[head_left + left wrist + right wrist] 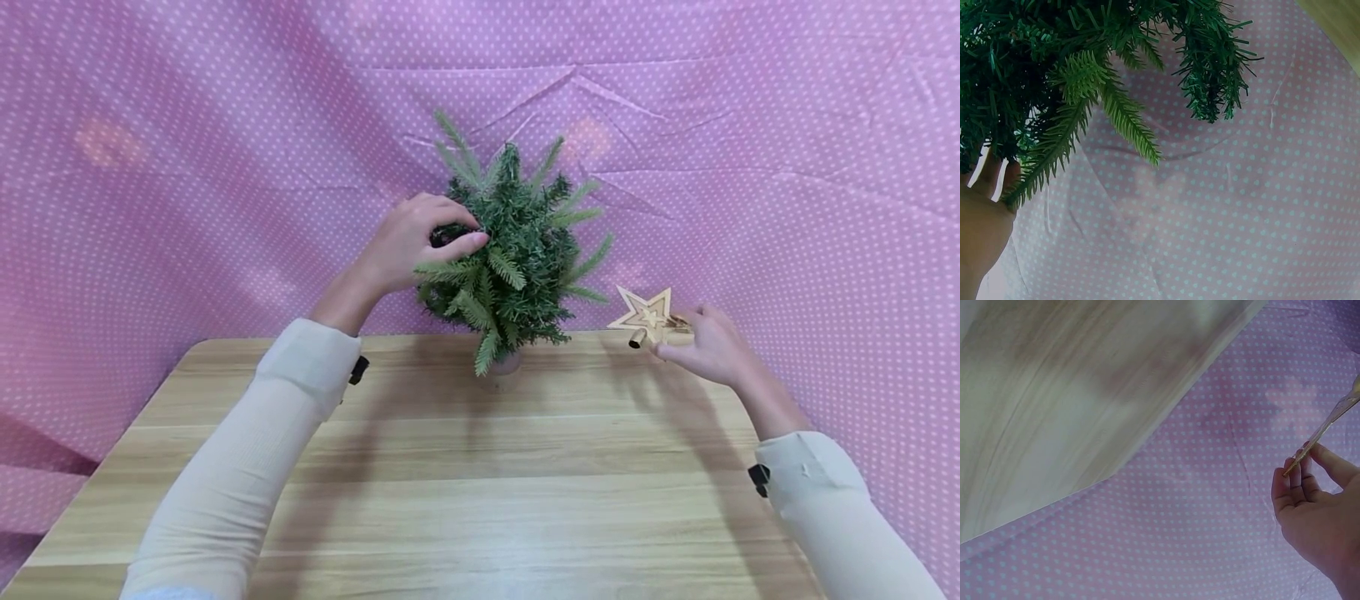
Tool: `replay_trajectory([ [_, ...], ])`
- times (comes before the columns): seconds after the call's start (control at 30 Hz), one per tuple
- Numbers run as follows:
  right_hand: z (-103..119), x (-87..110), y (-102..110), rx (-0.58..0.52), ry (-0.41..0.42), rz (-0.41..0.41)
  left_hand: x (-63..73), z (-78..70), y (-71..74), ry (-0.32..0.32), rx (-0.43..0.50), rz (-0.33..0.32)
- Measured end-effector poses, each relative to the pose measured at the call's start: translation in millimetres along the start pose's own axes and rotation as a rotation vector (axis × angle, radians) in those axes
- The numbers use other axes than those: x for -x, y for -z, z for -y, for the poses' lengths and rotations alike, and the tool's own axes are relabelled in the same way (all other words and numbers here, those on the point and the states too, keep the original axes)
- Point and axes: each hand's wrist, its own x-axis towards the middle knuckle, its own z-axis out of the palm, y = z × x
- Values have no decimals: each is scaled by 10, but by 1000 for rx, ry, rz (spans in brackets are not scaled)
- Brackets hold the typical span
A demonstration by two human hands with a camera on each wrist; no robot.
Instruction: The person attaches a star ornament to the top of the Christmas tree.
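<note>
A small green artificial Christmas tree stands near the far edge of the wooden table, its short base partly covered by drooping branches. My left hand reaches into its left side, thumb and fingers curled round some of the foliage. In the left wrist view, needles hide the fingertips of that hand. To the right of the tree, my right hand pinches a gold star tree topper with a short tube at its bottom. The star appears edge-on in the right wrist view, between thumb and fingers.
The wooden table stretches toward me from the tree. Behind and beside it hangs a pink polka-dot cloth with creases. Both sleeves carry small dark clips near the cuffs.
</note>
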Motion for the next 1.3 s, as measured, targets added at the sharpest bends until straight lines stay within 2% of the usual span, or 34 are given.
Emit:
replay_trajectory([
  [0.43,131,10,47,-3,16,-27,-1,-7,-10,23,4,11],
  [0.77,219,13,110,-3,61,-96,-6,-13,-20,23,5,13],
  [1.07,259,23,184,-14,48,-92,-9,-19,-15,13,11,16],
  [1.3,302,4,244,-17,-4,-74,15,-7,-7,15,10,7],
])
